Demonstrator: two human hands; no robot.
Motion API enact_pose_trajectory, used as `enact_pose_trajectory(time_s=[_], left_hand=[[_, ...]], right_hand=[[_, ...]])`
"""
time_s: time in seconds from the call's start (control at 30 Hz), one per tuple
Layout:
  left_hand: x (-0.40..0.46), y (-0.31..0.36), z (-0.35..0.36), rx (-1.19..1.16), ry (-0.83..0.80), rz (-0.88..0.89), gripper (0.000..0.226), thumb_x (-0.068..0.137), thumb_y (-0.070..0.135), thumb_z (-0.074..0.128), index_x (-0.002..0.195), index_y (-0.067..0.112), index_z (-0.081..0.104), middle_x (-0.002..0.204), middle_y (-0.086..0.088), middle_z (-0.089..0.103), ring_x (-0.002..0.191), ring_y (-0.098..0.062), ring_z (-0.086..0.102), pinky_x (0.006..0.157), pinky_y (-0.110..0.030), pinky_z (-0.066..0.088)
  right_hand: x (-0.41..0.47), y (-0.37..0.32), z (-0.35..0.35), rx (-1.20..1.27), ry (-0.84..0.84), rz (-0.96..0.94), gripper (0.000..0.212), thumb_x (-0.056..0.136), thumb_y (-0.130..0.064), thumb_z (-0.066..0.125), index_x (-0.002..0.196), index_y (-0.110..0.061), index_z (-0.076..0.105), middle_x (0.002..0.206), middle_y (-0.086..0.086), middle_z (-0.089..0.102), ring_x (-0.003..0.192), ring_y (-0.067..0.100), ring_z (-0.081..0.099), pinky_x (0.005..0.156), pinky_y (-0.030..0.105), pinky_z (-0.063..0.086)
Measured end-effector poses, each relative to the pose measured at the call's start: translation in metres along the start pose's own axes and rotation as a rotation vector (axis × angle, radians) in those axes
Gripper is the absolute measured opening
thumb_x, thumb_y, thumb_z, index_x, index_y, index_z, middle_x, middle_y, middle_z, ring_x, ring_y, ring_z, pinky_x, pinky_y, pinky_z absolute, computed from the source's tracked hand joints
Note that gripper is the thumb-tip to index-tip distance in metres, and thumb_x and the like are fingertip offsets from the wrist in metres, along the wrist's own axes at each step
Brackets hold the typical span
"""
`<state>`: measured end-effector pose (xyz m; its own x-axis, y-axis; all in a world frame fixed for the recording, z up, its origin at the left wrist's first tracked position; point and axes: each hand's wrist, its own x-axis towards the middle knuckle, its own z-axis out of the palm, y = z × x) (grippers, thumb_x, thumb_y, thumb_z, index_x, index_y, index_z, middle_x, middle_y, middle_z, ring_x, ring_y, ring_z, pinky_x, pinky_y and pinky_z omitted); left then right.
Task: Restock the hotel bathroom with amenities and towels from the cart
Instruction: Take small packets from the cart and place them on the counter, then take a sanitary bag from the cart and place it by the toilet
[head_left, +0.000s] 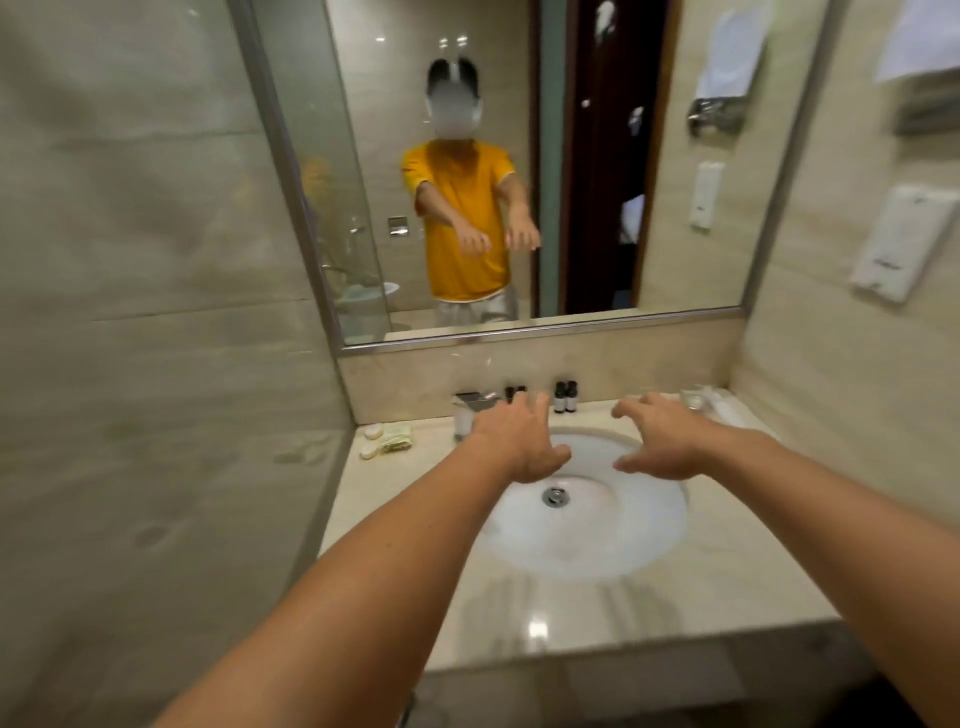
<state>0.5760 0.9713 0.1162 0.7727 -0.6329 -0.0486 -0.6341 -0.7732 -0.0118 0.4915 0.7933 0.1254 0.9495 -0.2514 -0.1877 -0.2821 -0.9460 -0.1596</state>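
Amenity bottles, small and dark, stand at the back of the worktop behind the sink, near the tap. Soaps lie at the back left. Left hand and right hand hover over the sink, fingers spread, holding nothing.

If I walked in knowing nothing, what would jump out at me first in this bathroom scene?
Two bare arms stretch forward, the left hand and right hand held empty with fingers spread above the round white sink basin set in the beige marble counter. Above it, the large steel-framed wall mirror reflects a person in a yellow shirt. Small dark amenity bottles stand at the counter's back edge.
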Motion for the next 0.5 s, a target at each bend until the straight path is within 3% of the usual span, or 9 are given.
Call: enact_pose_trajectory(time_s=[0.17,0.5], left_hand=[[-0.021,0.059,-0.011,-0.013,0.032,0.122,0.073,0.092,0.059,0.045,0.149,0.018,0.024,0.146,-0.013,0.041,0.13,-0.035,0.046,0.101,-0.046,0.042],[-0.036,0.217,-0.033,-0.027,0.075,0.392,0.073,0.091,0.06,0.048,0.147,0.018,0.028,0.146,-0.012,0.042,0.13,-0.036,0.046,0.1,-0.047,0.043]], right_hand=[[-0.071,0.04,0.0,0.032,0.026,0.142,0.081,0.086,-0.048,0.069,0.153,-0.029,0.027,0.156,0.005,0.026,0.141,0.031,0.031,0.112,0.044,0.036],[-0.196,0.152,-0.028,0.068,0.115,0.38,0.08,0.089,-0.045,0.067,0.154,-0.026,0.025,0.151,0.007,0.031,0.139,0.033,0.033,0.112,0.046,0.036]])
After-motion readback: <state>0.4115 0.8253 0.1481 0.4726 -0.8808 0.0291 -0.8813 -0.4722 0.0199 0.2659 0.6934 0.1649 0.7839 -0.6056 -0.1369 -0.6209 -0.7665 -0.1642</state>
